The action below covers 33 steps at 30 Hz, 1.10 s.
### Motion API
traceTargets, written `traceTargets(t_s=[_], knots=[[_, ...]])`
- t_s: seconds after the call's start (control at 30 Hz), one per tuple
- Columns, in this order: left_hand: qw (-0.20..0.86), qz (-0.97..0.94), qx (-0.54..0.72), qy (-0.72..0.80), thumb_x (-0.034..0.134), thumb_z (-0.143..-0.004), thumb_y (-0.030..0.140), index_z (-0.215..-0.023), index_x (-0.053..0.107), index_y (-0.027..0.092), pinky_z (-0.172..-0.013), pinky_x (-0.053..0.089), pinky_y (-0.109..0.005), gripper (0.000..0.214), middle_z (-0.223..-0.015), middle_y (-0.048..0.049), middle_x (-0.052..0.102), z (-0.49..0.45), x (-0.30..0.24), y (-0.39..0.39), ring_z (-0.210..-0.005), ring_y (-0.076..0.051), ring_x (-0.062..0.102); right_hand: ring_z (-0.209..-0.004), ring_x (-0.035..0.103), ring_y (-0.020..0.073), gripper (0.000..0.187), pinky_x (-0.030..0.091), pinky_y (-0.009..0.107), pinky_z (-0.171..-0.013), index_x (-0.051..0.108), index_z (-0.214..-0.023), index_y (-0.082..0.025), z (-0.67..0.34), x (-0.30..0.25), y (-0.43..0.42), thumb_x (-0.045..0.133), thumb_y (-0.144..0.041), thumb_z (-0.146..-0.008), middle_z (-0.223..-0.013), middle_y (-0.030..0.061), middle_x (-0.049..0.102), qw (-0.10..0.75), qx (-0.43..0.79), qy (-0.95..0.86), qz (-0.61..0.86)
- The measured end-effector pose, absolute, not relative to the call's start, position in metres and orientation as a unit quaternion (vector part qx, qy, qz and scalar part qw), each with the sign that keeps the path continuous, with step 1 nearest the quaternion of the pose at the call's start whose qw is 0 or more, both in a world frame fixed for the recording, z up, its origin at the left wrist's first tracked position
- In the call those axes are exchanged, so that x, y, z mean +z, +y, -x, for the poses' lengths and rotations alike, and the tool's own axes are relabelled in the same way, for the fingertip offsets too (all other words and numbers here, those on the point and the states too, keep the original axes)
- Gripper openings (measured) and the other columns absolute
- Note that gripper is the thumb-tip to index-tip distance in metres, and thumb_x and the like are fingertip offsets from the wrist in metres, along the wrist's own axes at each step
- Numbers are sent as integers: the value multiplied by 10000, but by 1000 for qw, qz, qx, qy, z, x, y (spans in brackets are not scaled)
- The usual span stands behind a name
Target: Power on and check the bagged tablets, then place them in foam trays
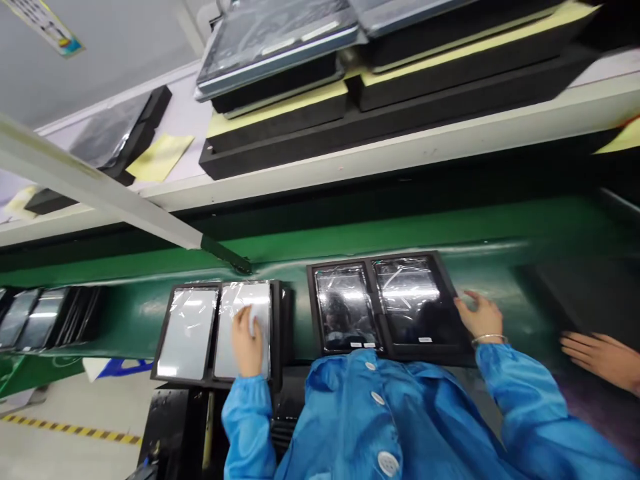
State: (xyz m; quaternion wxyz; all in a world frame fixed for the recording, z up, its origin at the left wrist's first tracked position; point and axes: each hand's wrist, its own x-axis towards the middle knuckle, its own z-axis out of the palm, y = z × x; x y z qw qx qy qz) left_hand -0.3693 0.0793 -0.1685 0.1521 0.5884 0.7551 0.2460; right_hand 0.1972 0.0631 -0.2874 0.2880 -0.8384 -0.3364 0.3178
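My left hand (247, 341) rests on the right one of two silver film-wrapped tablets (243, 328) in a black foam tray (280, 333), its fingers curled over a small white pad (256, 319). My right hand (480, 317) lies with fingers apart against the right edge of a second black tray (385, 347). This tray holds two dark-screened tablets (345, 307) under shiny film. Both trays sit on a green conveyor belt (450, 233). My blue coat sleeves fill the bottom of the view.
Another person's hand (600, 357) reaches in at the right edge. More trays with tablets (30, 317) lie on the belt at far left. A shelf above carries stacked black foam trays (380, 113), yellow sheets and wrapped devices. A white bar (100, 190) crosses diagonally.
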Motion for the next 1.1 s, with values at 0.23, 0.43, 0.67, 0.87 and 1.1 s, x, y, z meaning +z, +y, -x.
traceTargets(t_s=[0.23,0.43,0.67,0.87,1.1], knots=[[189,-638,54,744,716,-920,437,-1461,535,32,-1037,513,-620,700,-1370,-316,573,134,-254,109,-1296,-445,567,-1244,539,412,525,414,574,-1073,640,-1280,-58,-195,-314,60,682,-412,-895,-1220,256,623,161,195,-492,833],[155,-626,-70,761,725,-920,442,-1657,284,149,-1096,200,-856,907,-1713,-294,119,47,-280,110,-1550,-574,74,-1542,65,530,1002,187,701,-1171,291,-1627,-67,-80,-335,89,635,-674,-908,-1672,327,135,80,178,-599,776],[152,-623,-91,762,772,-861,247,-1666,259,226,-1081,206,-887,954,-1730,-237,113,43,-270,113,-1550,-569,92,-1525,60,587,1113,177,796,-1120,69,-1695,-184,-59,-322,115,752,-518,-881,-1678,339,82,32,194,-598,777],[201,-649,-28,733,670,-921,220,-1675,209,351,-1075,534,-527,894,-1704,-157,300,99,-223,114,-1468,-419,456,-1471,273,599,1270,397,733,-1048,79,-1701,-255,-88,-284,123,866,-274,-705,-1643,313,268,87,260,-581,766],[209,-616,62,757,451,-963,142,-1695,139,210,-867,592,-426,799,-1036,-127,795,218,-163,103,-862,-299,776,-1138,706,337,887,567,420,-966,322,-1641,-104,-231,-243,96,591,-454,-871,-1223,160,730,236,342,-463,783]])
